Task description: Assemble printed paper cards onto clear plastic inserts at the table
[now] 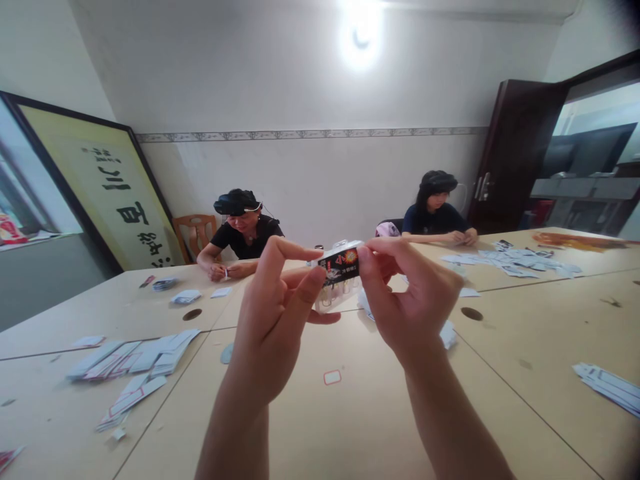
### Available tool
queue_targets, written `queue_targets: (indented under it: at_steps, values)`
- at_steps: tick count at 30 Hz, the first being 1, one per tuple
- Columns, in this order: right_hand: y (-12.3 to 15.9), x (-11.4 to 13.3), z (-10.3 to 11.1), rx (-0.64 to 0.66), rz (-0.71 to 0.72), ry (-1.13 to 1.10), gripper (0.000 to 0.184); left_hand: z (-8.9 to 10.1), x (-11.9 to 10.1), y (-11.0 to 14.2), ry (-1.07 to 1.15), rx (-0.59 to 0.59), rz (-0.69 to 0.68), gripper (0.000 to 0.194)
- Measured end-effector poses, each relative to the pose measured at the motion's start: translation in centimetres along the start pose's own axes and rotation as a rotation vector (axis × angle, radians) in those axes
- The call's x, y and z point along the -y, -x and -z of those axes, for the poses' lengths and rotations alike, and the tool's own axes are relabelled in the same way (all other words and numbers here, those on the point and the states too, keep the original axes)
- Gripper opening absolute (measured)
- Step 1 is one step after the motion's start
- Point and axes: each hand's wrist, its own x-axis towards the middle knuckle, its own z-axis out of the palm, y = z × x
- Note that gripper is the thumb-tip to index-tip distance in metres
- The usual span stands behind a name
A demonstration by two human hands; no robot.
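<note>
The pale worktop (350,427) filled the lower view, made of several sections pushed together, with round cable holes. A big framed panel (107,193) leaned against the left wall, bearing dark brush characters too skewed to read. Two people sat at the far side, one in black (243,233) and one in dark blue (434,212), each with hands down among small cards. Stacks of white cards (135,357) lay fanned at the left, more cards (515,261) were scattered far right, and a few (607,387) sat near the right edge.

Raised above the worktop's middle, a small packet (340,263) was held between both hands. Its label was dark with a red-orange burst; the print was too small to read. The left hand (277,313) pinched its left end, grip closed thumb to forefinger. The right hand (407,300) pinched the right end likewise, other fingers curled
</note>
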Motion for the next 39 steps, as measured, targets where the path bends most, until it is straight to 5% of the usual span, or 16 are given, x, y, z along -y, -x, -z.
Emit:
queue_targets:
  at_steps: [24, 30, 39]
  values:
    - [0.0, -0.3, -0.4, -0.039, -0.029, 0.058, 0.01, 0.3, 0.1, -0.3, 0.037, -0.014, 0.044, 0.025]
    - [0.0, 0.9, 0.6, 0.101, -0.239, -0.209, 0.036, 0.5, -0.2, -0.2, 0.129, 0.046, 0.069, 0.02]
    - [-0.3, 1.4, 1.3, 0.214, -0.535, -0.538, 0.016, 1.1, 0.2, -0.3, 0.191, 0.14, 0.09, 0.021]
